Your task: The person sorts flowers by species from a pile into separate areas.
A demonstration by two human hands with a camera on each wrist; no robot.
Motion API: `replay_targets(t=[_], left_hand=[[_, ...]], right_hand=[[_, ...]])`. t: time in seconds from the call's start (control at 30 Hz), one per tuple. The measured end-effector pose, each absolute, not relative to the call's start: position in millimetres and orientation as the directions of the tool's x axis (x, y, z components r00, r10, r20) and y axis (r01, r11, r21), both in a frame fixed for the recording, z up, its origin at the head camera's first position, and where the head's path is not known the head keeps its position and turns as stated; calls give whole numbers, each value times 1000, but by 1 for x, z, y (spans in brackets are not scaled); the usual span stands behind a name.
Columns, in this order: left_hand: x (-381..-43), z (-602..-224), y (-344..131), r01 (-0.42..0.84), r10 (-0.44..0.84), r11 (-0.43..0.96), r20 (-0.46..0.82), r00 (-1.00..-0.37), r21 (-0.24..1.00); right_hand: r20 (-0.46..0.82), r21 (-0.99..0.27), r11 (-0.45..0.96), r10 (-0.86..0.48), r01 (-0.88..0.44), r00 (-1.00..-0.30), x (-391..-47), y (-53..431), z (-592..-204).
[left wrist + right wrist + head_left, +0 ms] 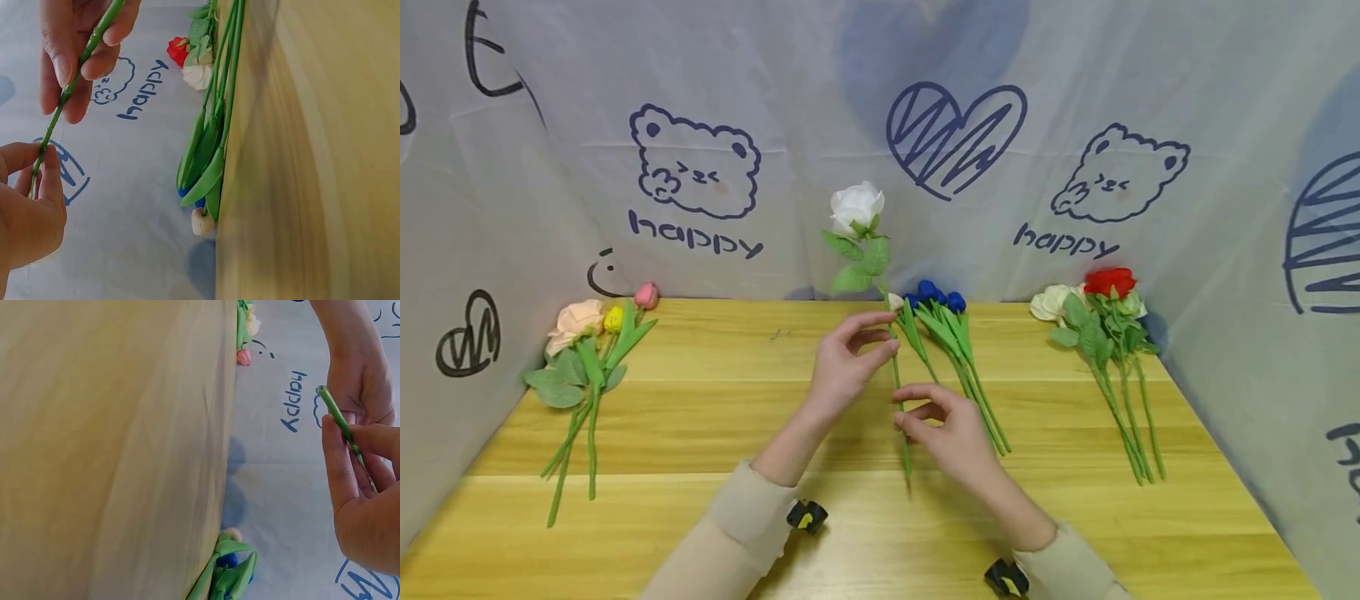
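A white artificial rose (857,208) with green leaves stands almost upright above the table in the head view. My left hand (844,360) pinches its stem below the leaves, between thumb and fingers. Lower on the same stem, my right hand (951,429) pinches it near the cut end. The left wrist view shows the green stem (92,44) running through both hands, and the right wrist view shows the stem's end (334,407) sticking out past the right fingers. Just behind the hands lie blue tulips (928,292) and a whitish tulip (895,302) on the table.
On the left of the wooden table (700,433) lie a peach rose (576,325), a yellow flower (613,319) and a pink tulip (646,295). At the right are a red rose (1109,282) and a white rose (1055,302). A printed cloth (820,125) walls the back and sides.
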State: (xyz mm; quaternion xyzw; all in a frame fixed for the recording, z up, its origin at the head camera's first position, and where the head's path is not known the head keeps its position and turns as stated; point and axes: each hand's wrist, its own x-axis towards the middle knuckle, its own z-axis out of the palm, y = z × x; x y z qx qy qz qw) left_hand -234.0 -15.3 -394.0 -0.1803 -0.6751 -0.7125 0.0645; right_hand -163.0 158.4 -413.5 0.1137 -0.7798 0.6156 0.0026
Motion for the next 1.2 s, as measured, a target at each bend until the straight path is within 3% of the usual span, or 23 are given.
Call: replay_targets(t=[0.77, 1.2], left_hand=[[-231, -391, -19, 463, 200, 11, 452, -869, 886], [-235, -390, -78, 486, 158, 207, 461, -873, 849]], right_hand=[[142, -958, 234, -111, -165, -984, -165, 172, -405], [144, -937, 318, -26, -145, -989, -162, 221, -407]])
